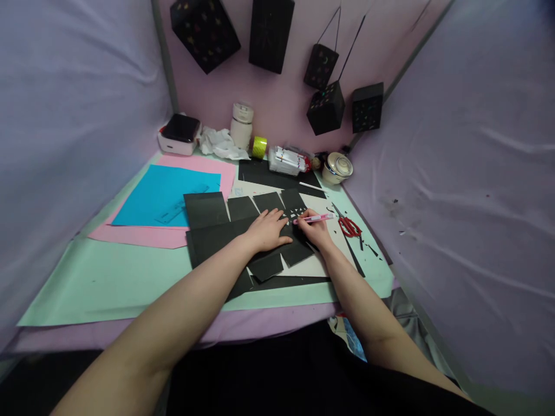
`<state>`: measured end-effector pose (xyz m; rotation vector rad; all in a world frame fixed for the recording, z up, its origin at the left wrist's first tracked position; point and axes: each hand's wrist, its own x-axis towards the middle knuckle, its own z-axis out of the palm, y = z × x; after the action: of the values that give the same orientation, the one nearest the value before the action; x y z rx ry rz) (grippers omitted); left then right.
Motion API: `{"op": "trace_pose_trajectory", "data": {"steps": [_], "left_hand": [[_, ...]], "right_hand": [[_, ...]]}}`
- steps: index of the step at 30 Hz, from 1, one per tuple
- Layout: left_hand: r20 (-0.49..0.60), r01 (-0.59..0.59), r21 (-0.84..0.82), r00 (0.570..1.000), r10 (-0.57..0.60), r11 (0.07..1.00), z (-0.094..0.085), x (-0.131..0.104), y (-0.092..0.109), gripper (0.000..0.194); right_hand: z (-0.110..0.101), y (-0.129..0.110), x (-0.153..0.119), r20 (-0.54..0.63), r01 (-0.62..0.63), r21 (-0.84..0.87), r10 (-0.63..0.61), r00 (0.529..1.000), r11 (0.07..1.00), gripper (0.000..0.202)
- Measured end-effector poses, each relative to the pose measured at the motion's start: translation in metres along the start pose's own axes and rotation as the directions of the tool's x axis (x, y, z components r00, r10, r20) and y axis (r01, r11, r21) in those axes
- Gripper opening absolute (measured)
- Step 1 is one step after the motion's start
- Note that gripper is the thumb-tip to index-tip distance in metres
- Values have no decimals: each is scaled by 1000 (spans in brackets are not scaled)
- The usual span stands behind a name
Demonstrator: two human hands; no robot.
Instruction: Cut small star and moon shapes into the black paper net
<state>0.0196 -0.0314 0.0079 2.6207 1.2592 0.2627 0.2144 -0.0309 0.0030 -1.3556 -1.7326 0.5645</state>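
Your left hand (267,230) lay flat on the black card (225,236), fingers slightly apart, the card directly beneath them. Your right hand (314,226) had its fingers clamped on the pink pen-like tool (324,217) – its tip poked just past them, beside the small cut-outs (298,212), between your hands.
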Motion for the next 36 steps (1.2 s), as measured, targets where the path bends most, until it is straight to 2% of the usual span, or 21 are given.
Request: {"op": "trace_pose_trajectory", "data": {"steps": [8,18,36], "left_hand": [[4,2,-4,1000,-2,1000,0,0,0,73],[10,15,-12,1000,-15,1000,-1,-1,1,72],[17,12,-5,1000,-11,1000,-4,-3,1,71]], "right_hand": [[1,3,0,21,45,-24,-45,999,999,16],[-2,5,-4,124,141,-141,-124,984,980,13],[-2,8,-5,136,174,-234,-145,980,957,10]]}}
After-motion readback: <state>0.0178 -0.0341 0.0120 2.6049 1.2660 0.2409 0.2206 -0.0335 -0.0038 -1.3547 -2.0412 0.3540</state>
